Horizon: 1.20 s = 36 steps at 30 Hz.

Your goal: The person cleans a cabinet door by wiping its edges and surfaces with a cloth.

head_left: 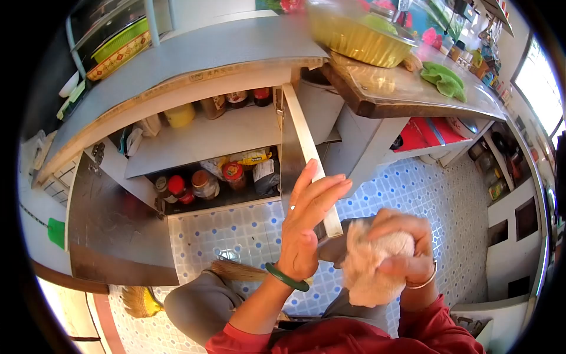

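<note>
An open cabinet door (311, 153), seen nearly edge-on, stands out from the low cabinet. My left hand (303, 227), with a green bangle and a ring, rests against this door near its free edge, fingers extended and apart. To the right of the door, my right hand (410, 248) is wrapped round a bunched pale cloth (371, 265). The cloth hangs below the fingers and is slightly blurred. Inside the cabinet, several jars stand on the bottom, among them a red-lidded jar (233, 172), and more containers are on the shelf (206, 138) above.
The other cabinet door (118, 230) is swung open at the left. A broom (236, 270) lies on the tiled floor by my knee, and a yellow brush (141, 301) is further left. Above, a wooden counter (383, 88) holds a gold basin (365, 41) and green cloth (443, 81).
</note>
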Each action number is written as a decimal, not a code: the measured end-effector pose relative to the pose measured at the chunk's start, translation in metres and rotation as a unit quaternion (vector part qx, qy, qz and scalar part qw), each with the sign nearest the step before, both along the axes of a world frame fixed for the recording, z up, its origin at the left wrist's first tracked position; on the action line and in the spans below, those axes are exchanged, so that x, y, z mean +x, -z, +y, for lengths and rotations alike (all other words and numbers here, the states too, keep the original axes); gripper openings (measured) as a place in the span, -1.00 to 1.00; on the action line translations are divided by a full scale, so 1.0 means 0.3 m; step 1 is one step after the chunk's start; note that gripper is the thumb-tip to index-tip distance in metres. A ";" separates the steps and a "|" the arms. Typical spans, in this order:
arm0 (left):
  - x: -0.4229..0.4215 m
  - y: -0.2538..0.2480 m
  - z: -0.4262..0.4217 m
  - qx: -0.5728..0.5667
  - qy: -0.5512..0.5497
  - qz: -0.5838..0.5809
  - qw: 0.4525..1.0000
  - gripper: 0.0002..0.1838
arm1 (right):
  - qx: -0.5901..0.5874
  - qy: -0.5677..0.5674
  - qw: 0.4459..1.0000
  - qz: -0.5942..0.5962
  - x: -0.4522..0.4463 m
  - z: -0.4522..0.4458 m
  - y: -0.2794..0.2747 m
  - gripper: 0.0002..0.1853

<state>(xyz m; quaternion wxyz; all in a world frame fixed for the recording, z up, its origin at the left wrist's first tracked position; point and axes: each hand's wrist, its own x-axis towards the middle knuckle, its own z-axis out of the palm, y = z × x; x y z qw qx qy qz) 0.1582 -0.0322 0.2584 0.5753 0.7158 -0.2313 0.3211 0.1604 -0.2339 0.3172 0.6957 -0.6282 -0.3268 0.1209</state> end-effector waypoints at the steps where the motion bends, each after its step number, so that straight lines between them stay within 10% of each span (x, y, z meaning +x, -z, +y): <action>1: 0.004 -0.002 -0.004 0.003 0.005 -0.001 1.000 -0.11 | 0.003 0.005 1.000 -0.001 0.007 0.020 -0.019 -0.61; 4: 0.004 0.010 -0.016 -0.019 -0.009 -0.001 1.000 -0.12 | -0.145 0.083 0.957 -0.235 0.034 0.118 -0.064 -0.64; 17: 0.004 0.002 -0.003 -0.009 -0.004 -0.004 1.000 -0.14 | -0.251 -0.126 0.934 -0.222 0.031 0.038 -0.046 -0.71; 26: 0.001 0.010 -0.016 -0.022 -0.013 -0.006 1.000 -0.21 | -0.230 0.055 0.918 -0.319 0.051 0.104 -0.107 -0.69; 36: -0.006 -0.008 -0.010 0.021 -0.035 -0.008 0.999 -0.18 | -0.270 -0.010 0.903 -0.335 0.022 0.058 -0.107 -0.72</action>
